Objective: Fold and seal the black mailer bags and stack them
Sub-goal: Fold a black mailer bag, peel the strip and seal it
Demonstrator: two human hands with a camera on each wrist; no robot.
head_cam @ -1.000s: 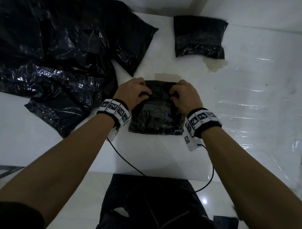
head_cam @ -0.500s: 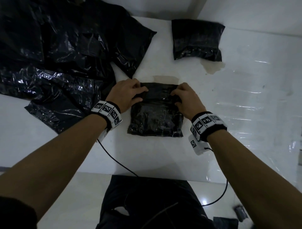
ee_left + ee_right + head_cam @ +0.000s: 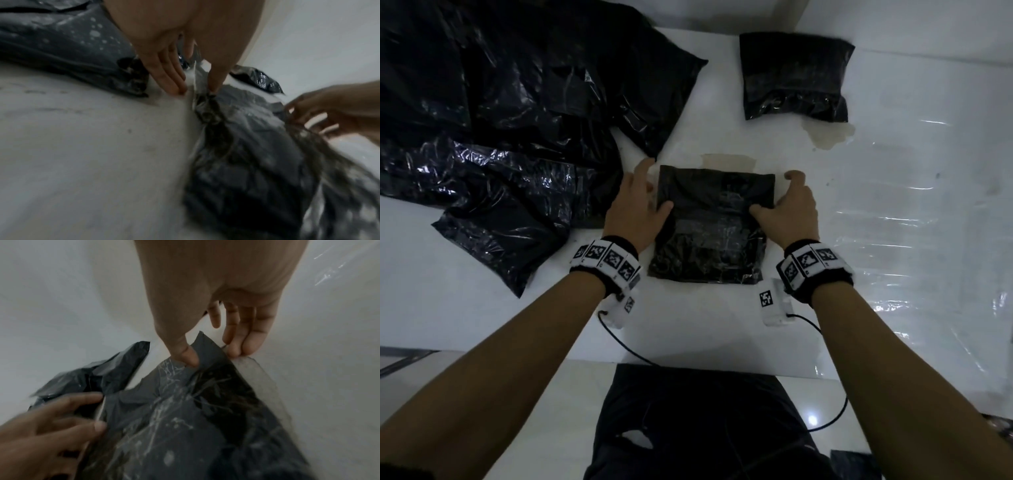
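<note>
Item: white table point(image 3: 893, 240), carrying everything listed. On its far left we log a loose heap of unfolded black mailers point(image 3: 500, 130), crinkled and glossy. At the far right corner sits one finished folded mailer point(image 3: 794, 75), the start of the stack.

Centre, near edge: the folded mailer in hand point(image 3: 709, 222), lying flat between our two wrists. It is squarish, shiny black, creased all over, with a folded flap across its far half and a pale adhesive strip showing just beyond its far edge.

Left hand point(image 3: 637, 209): thumb on the mailer's left edge, fingers straight beside it on the table. Right hand point(image 3: 791, 205): thumb pressing on top, curled fingers at the right edge, pinching that side; the right wrist view confirms it.

Handling note: we judge the fold done and a lift to the stack due. We should grip both side edges evenly, keep the flap pressed shut, and set it square on the finished one.
</note>
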